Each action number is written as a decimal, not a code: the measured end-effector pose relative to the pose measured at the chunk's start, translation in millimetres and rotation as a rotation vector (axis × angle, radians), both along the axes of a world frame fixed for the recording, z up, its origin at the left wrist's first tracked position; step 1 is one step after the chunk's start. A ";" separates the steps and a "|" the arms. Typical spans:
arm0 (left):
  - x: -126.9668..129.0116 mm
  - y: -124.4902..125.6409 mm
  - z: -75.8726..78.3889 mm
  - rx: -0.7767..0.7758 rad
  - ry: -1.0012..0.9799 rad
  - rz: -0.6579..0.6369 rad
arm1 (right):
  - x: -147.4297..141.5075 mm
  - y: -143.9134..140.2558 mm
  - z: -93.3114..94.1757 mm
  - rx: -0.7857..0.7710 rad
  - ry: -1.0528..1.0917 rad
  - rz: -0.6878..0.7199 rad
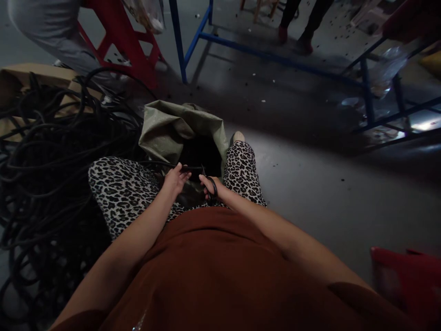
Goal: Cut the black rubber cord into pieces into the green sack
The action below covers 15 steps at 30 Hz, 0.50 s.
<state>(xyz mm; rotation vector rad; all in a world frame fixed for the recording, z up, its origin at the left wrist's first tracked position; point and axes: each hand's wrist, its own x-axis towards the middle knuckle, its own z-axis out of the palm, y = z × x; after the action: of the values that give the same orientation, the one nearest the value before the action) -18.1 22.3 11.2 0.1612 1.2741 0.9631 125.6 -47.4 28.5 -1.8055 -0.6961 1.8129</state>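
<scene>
Between my knees stands an olive-green woven sack [161,131], its mouth wide and its inside dark. My left hand [176,180] pinches a thin black rubber strip [155,163] that runs in from the left and crosses over the sack's mouth. Just right of it, my right hand [209,185] grips black-handled scissors [212,186], blades pointing up. The blades are at the strip's right end; whether they touch it I cannot tell.
A large tangled heap of black rubber strips [44,151] lies at my left, beside brown cardboard [41,71]. Ahead are a red stool [120,41], a blue metal table frame [241,43] and other people's legs [299,23]. Another red object [406,271] stands at right.
</scene>
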 end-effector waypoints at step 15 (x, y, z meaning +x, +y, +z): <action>-0.7 0.1 -12.2 0.098 0.058 0.018 | 0.9 2.6 -7.5 -0.056 -0.133 0.030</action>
<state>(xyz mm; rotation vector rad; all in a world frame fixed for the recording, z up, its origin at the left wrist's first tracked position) -18.9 22.4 -1.0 0.2560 1.2841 1.0437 126.4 -44.8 20.9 -1.9763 -0.7325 1.7604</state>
